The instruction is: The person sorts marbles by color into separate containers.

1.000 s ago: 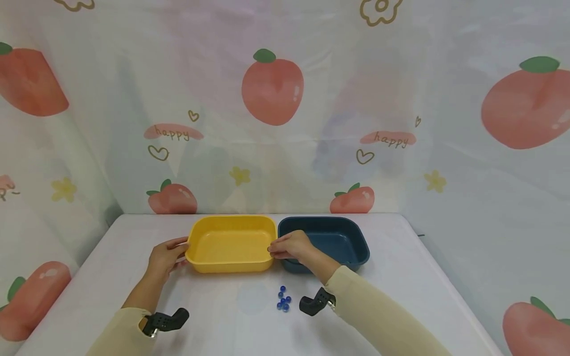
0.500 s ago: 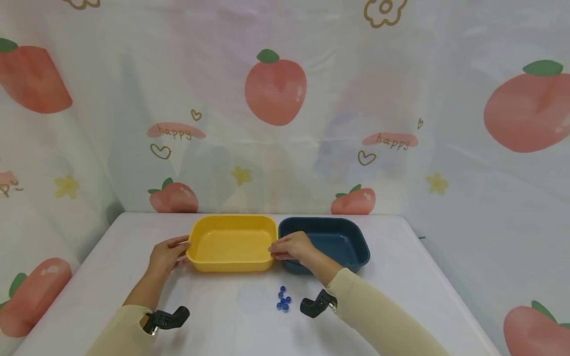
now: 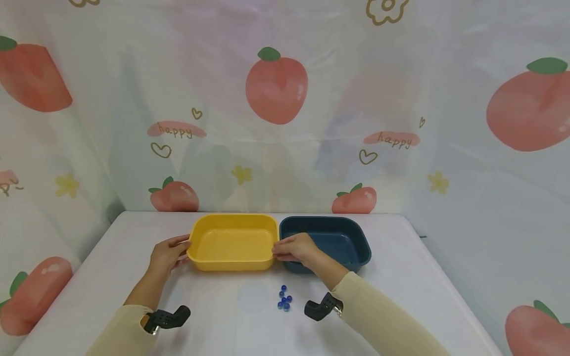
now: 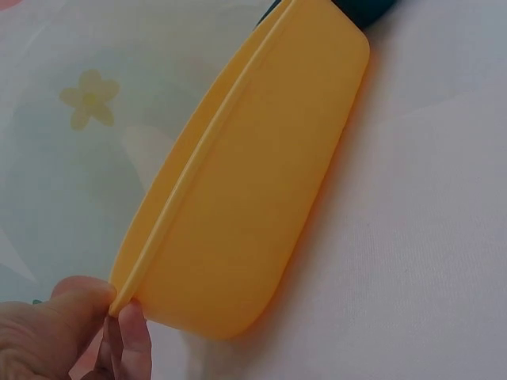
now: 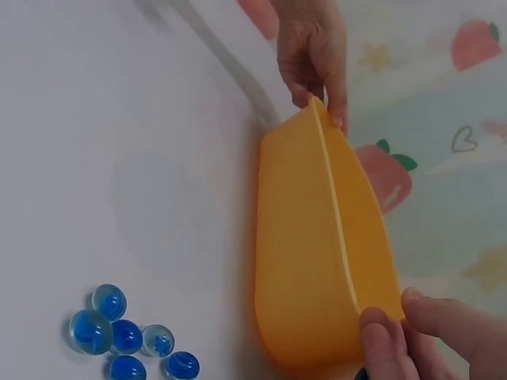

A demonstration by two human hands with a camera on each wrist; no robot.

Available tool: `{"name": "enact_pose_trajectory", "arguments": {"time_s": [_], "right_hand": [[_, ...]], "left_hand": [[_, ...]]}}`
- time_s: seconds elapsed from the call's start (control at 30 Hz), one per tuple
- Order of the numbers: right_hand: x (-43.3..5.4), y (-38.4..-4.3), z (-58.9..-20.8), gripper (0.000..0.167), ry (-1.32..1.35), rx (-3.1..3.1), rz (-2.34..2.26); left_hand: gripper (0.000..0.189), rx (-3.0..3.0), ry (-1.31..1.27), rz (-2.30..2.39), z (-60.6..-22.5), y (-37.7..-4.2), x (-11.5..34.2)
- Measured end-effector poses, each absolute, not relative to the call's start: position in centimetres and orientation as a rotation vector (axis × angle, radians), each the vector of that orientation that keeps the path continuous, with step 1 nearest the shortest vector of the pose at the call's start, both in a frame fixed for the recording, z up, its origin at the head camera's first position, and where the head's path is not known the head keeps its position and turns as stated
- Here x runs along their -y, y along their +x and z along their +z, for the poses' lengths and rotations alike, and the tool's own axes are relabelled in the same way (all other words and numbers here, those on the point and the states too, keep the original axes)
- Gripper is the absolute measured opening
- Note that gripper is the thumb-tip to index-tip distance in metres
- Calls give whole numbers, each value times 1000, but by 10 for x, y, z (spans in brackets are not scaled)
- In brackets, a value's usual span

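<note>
A yellow plastic basin (image 3: 233, 244) stands toward the back of the white table. At its left end, my left hand (image 3: 166, 256) pinches the rim, thumb inside and fingers outside in the left wrist view. My right hand (image 3: 297, 247) holds the opposite end, its thumb and fingers about the rim in the right wrist view. That hand overlaps the front left corner of a dark blue basin (image 3: 340, 240), set close beside the yellow one. Several blue glass marbles (image 5: 125, 336) lie grouped on the tabletop, in front of the basins.
A white cloth covers the table (image 3: 213, 316), whose far edge meets a hanging curtain (image 3: 276, 163) printed with peaches. Black camera mounts (image 3: 166, 320) sit on both wrists, near the beige sleeves.
My right hand has shifted very slightly to the right at the yellow basin's rim. My left hand, the basins and the marbles stay nearly where they were.
</note>
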State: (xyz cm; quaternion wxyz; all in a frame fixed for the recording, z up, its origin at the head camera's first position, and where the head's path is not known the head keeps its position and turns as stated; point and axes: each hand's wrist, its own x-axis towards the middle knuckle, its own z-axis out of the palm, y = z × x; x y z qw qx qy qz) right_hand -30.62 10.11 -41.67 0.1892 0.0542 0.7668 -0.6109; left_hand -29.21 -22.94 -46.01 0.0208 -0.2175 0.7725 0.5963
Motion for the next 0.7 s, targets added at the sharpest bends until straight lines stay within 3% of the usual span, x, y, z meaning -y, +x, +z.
{"name": "enact_pose_trajectory", "arguments": {"time_s": [0.7], "right_hand": [[-156,-261,-423,30,58,-2253,-1608]], "left_hand": [[44,-2410,-662,1853,-461,-294,229]]}}
